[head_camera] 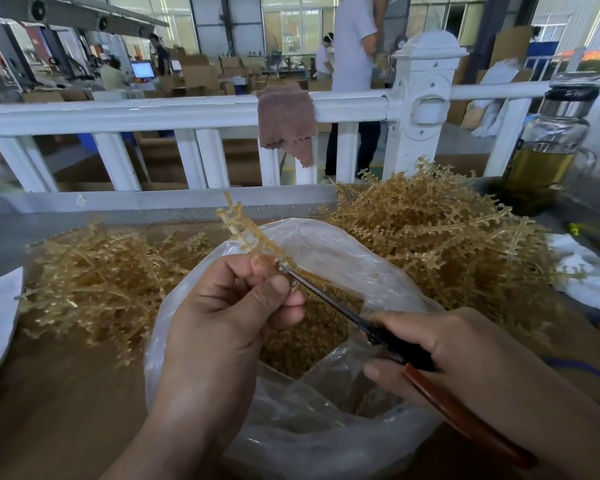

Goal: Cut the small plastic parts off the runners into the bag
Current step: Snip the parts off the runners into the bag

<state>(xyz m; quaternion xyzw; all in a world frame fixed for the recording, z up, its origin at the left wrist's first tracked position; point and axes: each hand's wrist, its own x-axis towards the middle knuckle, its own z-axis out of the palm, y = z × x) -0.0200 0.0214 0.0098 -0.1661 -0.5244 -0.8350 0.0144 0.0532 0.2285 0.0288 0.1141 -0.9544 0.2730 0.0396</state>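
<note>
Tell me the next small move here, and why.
Probably squeeze the scissors to snip. Their blade tip sits against the runner just beyond the fingers of the left hand, the right hand grips the handles, and the runner is over the open bag, so cut parts should drop in.

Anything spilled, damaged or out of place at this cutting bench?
Nothing at the work itself: the left hand holds a runner over the open bag, the right hand holds scissors to it, and cut parts lie inside. Only the brown cloth draped over the white railing looks ragged along its lower edge.
</note>
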